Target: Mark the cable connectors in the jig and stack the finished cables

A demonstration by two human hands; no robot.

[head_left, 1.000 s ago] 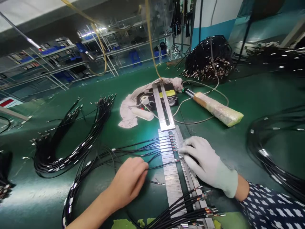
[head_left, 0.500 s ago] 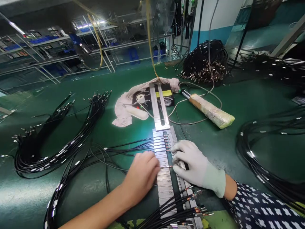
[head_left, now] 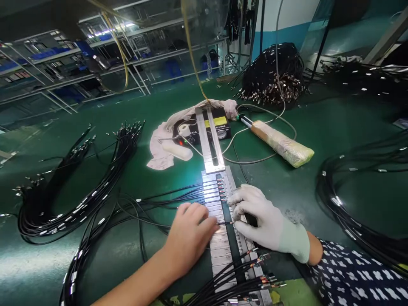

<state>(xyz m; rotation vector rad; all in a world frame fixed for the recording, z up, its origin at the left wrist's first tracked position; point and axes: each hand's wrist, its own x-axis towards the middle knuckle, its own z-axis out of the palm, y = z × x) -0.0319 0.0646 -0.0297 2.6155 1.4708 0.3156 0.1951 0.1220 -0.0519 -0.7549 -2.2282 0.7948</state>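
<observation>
A slotted metal fixture [head_left: 219,250] runs up the middle of the bench, with several black cables [head_left: 191,192] lying in its upper slots, their metal terminals [head_left: 221,187] lined up in the gap. One black cable [head_left: 225,222] crosses the fixture lower down. My bare left hand [head_left: 191,236] has its fingers closed around that cable at the fixture's left side. On the right, my right hand [head_left: 259,216], in a white glove, pinches the cable's end; the tip is hidden by the fingers. More cables with exposed ends [head_left: 261,280] lie across the fixture's near part.
Cable bundles lie on the left [head_left: 79,208] and right [head_left: 338,204] of the green bench. Behind the fixture are a black control box [head_left: 219,127], a pinkish cloth [head_left: 159,144] and a wrapped tool handle [head_left: 280,142]. A large cable heap [head_left: 270,72] sits farther back.
My left hand has shifted slightly right over the fixture, along the cable. My right hand stays at the cable's end. The whole view has moved a little.
</observation>
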